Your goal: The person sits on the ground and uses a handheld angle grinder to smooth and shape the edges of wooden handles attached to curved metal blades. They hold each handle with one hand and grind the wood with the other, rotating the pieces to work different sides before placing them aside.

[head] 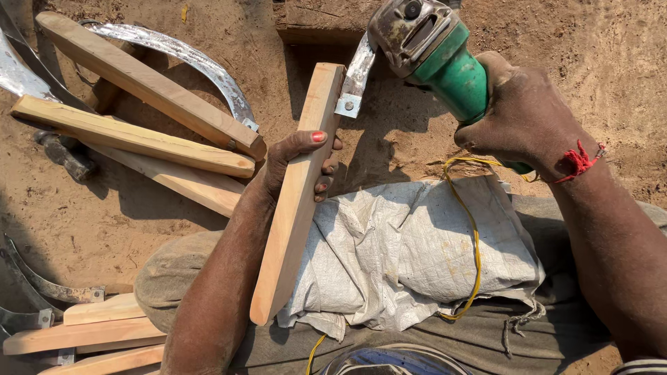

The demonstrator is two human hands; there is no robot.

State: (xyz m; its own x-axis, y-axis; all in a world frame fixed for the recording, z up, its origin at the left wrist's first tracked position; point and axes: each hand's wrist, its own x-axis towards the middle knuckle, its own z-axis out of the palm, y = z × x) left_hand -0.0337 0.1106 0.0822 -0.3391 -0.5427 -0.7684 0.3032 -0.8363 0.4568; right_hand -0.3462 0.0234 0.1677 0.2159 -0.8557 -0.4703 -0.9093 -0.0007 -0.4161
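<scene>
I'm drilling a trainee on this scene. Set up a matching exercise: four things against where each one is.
Things:
1. angle grinder
2. wooden sickle handle
3. white woven sack
4. hammer

Places:
A. spread over the lap
B. on the sand at left, under the finished sickles
C. in the right hand
D. in the left hand

Pairs: 1-C, 2-D, 3-A, 4-B

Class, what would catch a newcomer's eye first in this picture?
The green angle grinder at top centre, gripped by the right hand. Next, the long wooden handle with a curved metal blade, held by the left hand over a white sack. More finished sickles lie upper left.
</scene>
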